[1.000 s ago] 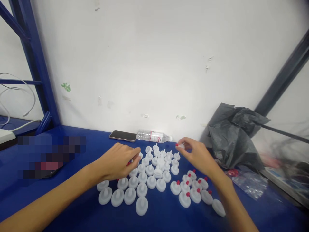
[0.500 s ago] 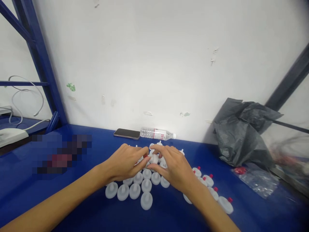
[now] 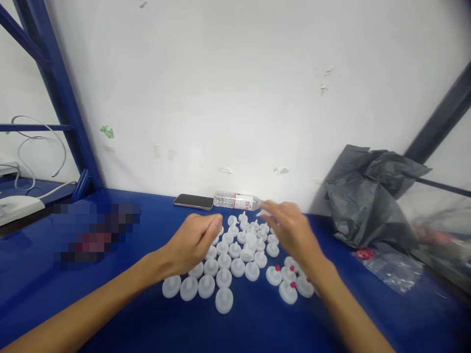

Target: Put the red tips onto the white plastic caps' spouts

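Observation:
My left hand (image 3: 195, 241) is closed in a loose fist above the left side of a group of white plastic nozzle caps (image 3: 224, 278); whatever its fingers hold is hidden. My right hand (image 3: 290, 228), smeared by motion, is over the group's far right edge, in front of the bottle's neck. A small white nozzle cap (image 3: 262, 213) shows at its fingertips, blurred. The white caps lie with their spouts up, several at the back heaped together. White caps with red tips (image 3: 288, 291) lie apart on the right, partly behind my right forearm.
Along the wall lie a phone (image 3: 194, 201) and a clear water bottle (image 3: 235, 200). A grey plastic bag (image 3: 368, 196) and a clear bag (image 3: 393, 272) with red pieces (image 3: 365, 254) are on the right. A blue frame post (image 3: 66, 93) rises at the left.
My hands were close together over the caps, around a white cap with something red at the left fingertips. They have parted; my right hand has moved right and away from me.

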Demonstrator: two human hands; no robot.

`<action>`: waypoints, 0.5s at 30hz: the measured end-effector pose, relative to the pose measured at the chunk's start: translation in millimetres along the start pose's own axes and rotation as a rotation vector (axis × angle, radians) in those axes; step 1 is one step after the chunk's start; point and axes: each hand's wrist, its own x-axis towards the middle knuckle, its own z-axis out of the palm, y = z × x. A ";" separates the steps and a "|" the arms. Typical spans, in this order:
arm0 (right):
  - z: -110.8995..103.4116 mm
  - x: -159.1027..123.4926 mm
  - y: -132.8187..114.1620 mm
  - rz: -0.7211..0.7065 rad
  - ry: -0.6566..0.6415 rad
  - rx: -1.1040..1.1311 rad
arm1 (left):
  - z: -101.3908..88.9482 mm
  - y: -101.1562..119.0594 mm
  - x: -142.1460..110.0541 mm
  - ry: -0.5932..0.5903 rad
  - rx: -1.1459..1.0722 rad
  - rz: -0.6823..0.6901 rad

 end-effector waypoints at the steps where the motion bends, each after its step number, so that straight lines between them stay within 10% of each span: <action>1: -7.6 1.6 14.3 0.068 0.011 -0.028 | -3.8 -4.8 0.7 0.030 -0.034 -0.014; 7: -34.9 -2.0 71.9 0.405 -0.102 -0.123 | -14.0 -35.6 4.0 -0.240 0.278 -0.014; 15: -24.0 -4.8 77.9 0.451 -0.390 0.004 | -5.7 -34.8 -0.2 -0.430 0.415 -0.071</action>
